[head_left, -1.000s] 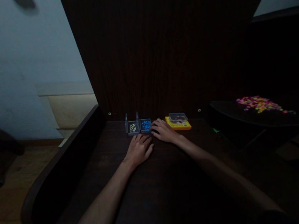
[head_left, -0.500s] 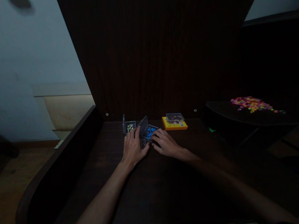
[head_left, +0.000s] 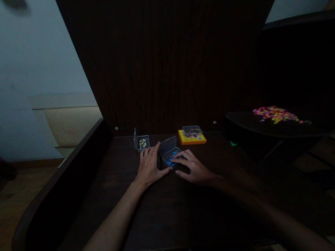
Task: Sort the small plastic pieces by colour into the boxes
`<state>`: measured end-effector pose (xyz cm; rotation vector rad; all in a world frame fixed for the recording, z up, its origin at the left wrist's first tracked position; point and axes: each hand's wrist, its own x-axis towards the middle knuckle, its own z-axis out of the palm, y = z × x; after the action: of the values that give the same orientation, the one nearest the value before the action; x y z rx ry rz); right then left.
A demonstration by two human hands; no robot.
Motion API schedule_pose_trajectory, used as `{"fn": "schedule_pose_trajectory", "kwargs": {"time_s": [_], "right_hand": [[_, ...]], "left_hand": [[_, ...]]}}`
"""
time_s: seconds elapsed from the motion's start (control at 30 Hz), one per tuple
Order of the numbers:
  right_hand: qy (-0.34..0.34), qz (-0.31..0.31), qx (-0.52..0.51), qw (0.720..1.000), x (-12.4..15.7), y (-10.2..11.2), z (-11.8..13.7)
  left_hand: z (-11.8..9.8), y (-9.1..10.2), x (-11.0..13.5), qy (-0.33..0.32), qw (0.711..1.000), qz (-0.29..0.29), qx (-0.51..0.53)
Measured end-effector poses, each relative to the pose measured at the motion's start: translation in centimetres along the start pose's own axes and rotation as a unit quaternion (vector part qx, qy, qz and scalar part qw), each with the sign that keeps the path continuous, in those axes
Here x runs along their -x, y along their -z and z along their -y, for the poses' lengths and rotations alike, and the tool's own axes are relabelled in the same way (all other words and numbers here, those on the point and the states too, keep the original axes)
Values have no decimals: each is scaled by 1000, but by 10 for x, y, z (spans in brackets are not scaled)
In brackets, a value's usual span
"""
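With fingers spread, the left hand (head_left: 149, 168) is flanking the open box (head_left: 168, 146) on the table (head_left: 157, 217), best braced firmly while the right hand (head_left: 196, 169) is holding bent fingers at the blue pieces (head_left: 170, 159) inside, whether pinching any I cannot tell

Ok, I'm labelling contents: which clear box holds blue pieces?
The middle box, between left hand and right hand; the leftmost box holds pale pieces, the box on the yellow case shows no blue.

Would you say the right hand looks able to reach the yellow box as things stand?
Probably yes: the yellow box, with a clear case on top, lies beyond the right hand, and nothing visible blocks the path between.
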<state>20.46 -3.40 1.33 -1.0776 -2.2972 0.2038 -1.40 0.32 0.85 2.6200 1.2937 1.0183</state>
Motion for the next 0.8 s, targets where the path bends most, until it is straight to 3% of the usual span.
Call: {"fn": "schedule_pose_trajectory", "kwargs": {"time_s": [0.23,0.37,0.6,0.8], "right_hand": [[-139,-125,-58,981,16,9,-36],[-163,-101,-103,976,20,5,-47],[-118,-28,-144,982,22,0,-37],[-82,-13,-86,993,20,-2,-30]], "left_hand": [[-3,2,-1,-8,1000,1,-8],[-3,4,-2,-23,1000,8,-4],[-4,5,-1,-66,996,46,31],[-2,4,-1,-121,991,52,28]]}}
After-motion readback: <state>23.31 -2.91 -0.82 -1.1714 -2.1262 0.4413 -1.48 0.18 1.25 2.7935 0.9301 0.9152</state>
